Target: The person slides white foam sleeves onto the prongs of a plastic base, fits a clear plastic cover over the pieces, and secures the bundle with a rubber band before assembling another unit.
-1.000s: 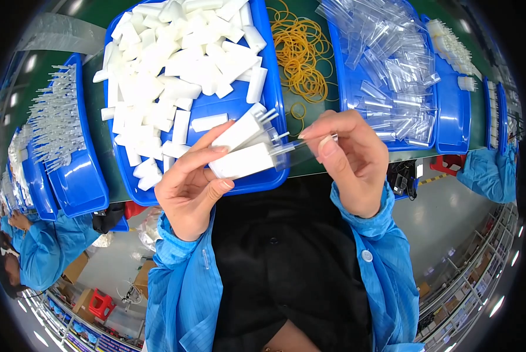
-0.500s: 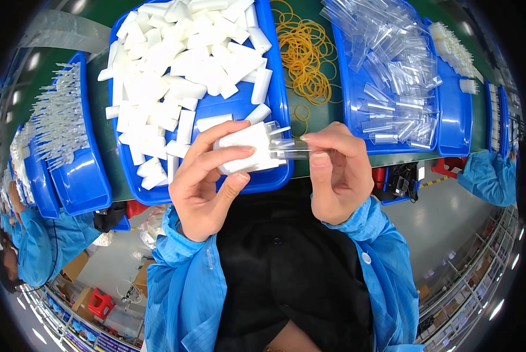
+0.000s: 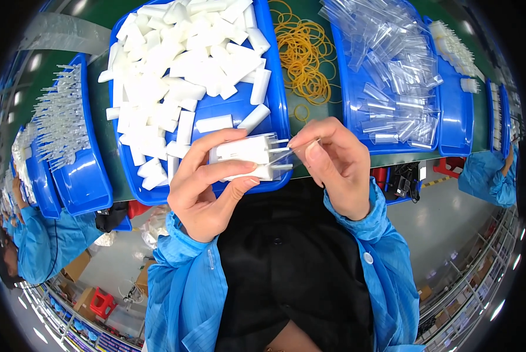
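Note:
My left hand (image 3: 207,190) is closed around a small bundle of white plastic pieces (image 3: 239,151), with thin pale prongs (image 3: 279,168) sticking out to the right. At those prongs, my right hand (image 3: 340,170) pinches the end of a thin clear plastic piece (image 3: 283,156), partly hidden by the fingertips. Both hands are above the near right corner of a blue tray (image 3: 216,106). Loose white blocks (image 3: 181,76) fill much of that tray, and a few lie singly close to my left fingers.
Yellow rubber bands (image 3: 304,58) lie on the green table beside the tray. To the right, another blue tray (image 3: 348,111) holds clear plastic sleeves (image 3: 404,76). On the left, a narrow blue tray (image 3: 84,182) holds white pronged parts (image 3: 60,114). People in blue sleeves sit at both sides.
My right hand has shifted and turned slightly, its fingertips now tighter together. The clear piece looks thinner and tilted, and the white prongs show more plainly. My left hand keeps its hold.

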The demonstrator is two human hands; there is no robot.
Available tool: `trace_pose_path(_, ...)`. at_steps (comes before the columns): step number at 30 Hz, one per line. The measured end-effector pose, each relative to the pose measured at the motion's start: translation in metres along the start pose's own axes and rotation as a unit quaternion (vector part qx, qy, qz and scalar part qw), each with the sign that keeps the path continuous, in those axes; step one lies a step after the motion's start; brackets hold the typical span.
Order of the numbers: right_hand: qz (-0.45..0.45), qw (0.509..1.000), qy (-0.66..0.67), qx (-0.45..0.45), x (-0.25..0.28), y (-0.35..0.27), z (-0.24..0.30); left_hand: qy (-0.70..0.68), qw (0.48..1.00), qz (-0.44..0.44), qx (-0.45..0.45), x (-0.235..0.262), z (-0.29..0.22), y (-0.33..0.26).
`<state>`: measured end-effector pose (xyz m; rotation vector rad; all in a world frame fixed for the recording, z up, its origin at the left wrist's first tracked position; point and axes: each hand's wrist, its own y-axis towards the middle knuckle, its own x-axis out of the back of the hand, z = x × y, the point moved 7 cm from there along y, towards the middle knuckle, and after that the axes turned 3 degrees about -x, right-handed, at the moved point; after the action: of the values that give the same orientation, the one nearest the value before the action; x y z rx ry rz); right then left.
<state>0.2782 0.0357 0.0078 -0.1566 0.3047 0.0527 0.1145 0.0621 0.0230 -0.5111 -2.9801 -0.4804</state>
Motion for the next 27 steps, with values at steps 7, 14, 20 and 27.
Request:
trace_pose_path(7, 0.025, 0.998, 0.004, 0.049, -0.004, -0.001, 0.003, 0.043, 0.998, -0.031, -0.016, 0.003, -0.004, 0.000)
trace_pose_path(14, -0.003, 0.993, -0.068, 0.098, -0.010, -0.001, 0.006, 0.032, 0.998, -0.057, 0.020, 0.005, 0.001, -0.003)
trace_pose_path(20, -0.057, 0.983, -0.105, 0.138, -0.004, -0.001, 0.012, -0.120, 0.988, -0.062, 0.069, 0.002, 0.014, -0.001)
trace_pose_path(27, -0.054, 0.985, -0.105, 0.127, 0.008, 0.001, 0.021, -0.274, 0.943, -0.057, 0.182, 0.002, 0.023, -0.007)
